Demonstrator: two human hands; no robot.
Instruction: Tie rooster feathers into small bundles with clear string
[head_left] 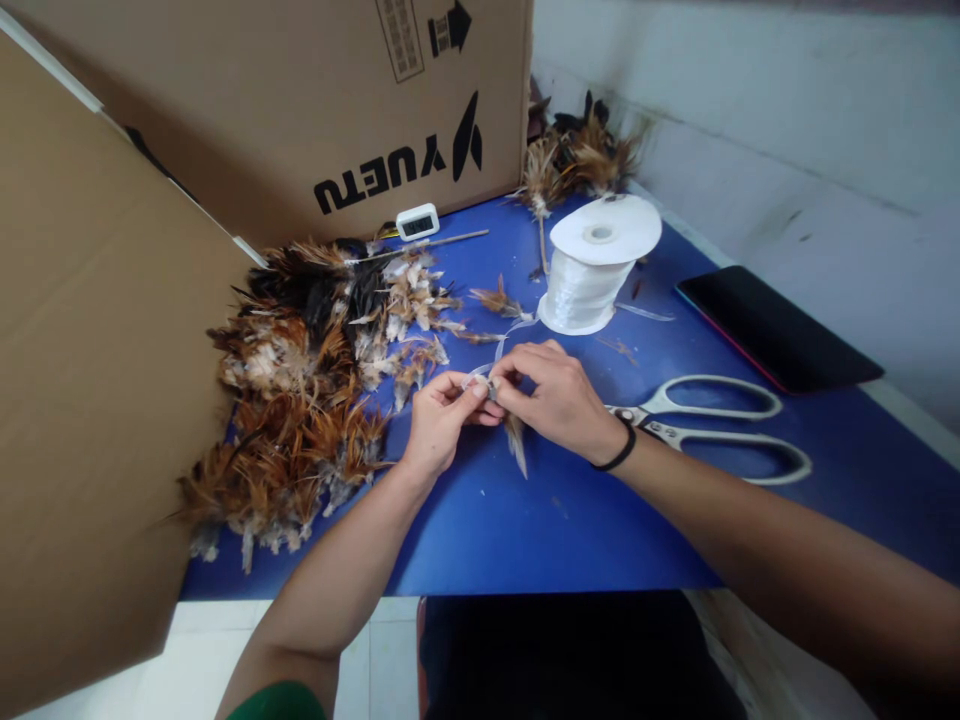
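My left hand [444, 418] and my right hand [553, 392] meet above the blue table, fingertips close together. Between left thumb and fingers I pinch the pale base of a small feather bunch [516, 446], whose tips point down below my right hand. Thumb and forefinger of my right hand are closed on a thin white ribbon [501, 346] at that base. The ribbon runs back toward a large white spool [589, 292] standing on the table. My fingers partly hide where ribbon and feathers meet. Just right of my right wrist lie large white-handled scissors [667, 432].
Brown and black feather bunches [292, 400] cover the table's left side. A feathered stick [542, 235] lies behind the spool. A small digital clock [418, 222] stands by the cardboard box [285, 110]. At the right is a dark phone or tablet [776, 325] near the wall.
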